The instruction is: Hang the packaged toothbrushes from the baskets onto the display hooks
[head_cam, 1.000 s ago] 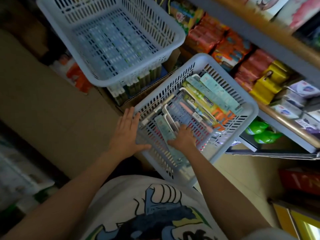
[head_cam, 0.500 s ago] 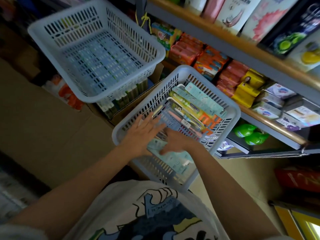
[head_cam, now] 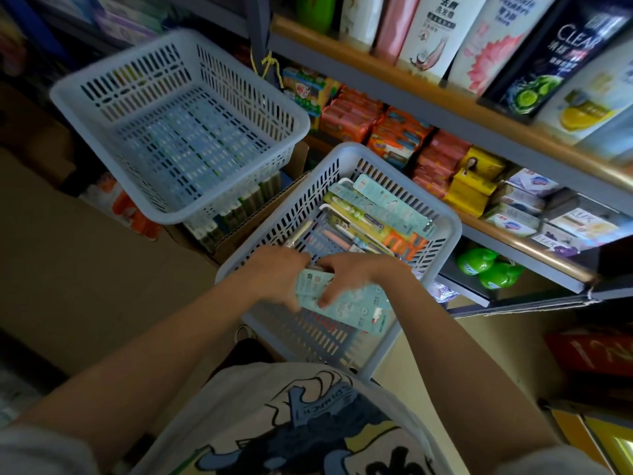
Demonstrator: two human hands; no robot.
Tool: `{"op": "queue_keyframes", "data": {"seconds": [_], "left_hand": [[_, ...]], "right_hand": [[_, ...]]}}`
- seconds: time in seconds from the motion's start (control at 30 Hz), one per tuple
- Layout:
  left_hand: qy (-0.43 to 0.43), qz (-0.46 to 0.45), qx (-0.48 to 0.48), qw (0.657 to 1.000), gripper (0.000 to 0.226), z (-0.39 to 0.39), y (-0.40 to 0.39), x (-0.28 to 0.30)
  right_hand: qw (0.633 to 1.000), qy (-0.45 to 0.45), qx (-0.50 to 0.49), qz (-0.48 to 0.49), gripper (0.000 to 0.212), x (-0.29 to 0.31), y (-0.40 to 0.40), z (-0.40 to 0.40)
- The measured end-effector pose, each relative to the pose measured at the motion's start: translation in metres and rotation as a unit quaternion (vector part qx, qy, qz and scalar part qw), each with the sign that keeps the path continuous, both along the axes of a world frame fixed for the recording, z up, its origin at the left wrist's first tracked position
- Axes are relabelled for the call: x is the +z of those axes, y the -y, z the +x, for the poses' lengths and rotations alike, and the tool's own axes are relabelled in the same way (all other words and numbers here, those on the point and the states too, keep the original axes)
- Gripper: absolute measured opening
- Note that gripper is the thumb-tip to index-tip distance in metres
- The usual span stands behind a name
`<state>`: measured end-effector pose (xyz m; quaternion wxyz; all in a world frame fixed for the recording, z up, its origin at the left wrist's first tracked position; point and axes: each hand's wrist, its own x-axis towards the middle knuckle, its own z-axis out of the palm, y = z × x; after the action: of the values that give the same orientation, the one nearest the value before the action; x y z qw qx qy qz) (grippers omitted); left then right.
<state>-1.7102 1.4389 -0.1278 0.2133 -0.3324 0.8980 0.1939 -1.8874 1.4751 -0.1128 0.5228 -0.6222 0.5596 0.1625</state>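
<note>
Pale teal toothbrush packs [head_cam: 346, 303] are gripped from both sides by the left hand [head_cam: 274, 275] and right hand [head_cam: 346, 275] at the near end of the nearer basket [head_cam: 442, 231], other packs [head_cam: 373, 217] being heaped against its far wall.

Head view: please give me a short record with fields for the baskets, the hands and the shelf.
near basket: pale blue slotted plastic basket, holding packaged toothbrushes
far basket: second pale blue slotted basket, nothing visible inside
left hand: on light teal toothbrush packs in the near basket
right hand: gripping the same packs
shelf: soap boxes, shampoo bottles
</note>
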Motion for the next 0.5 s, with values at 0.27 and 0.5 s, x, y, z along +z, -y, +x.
{"op": "queue_keyframes", "data": {"seconds": [0.27,0.5], "left_hand": [[-0.03,0.081,0.133,0.987,0.066,0.003,0.003,0.0],[-0.224,0.307,0.442,0.812,0.037,-0.007,-0.004,0.006]], "right_hand": [[0.981,-0.105,-0.05,-0.153,0.077,0.024,0.006,-0.019],[0.76,-0.094,-0.367,-0.528,0.098,0.017,-0.008,-0.011]]}}
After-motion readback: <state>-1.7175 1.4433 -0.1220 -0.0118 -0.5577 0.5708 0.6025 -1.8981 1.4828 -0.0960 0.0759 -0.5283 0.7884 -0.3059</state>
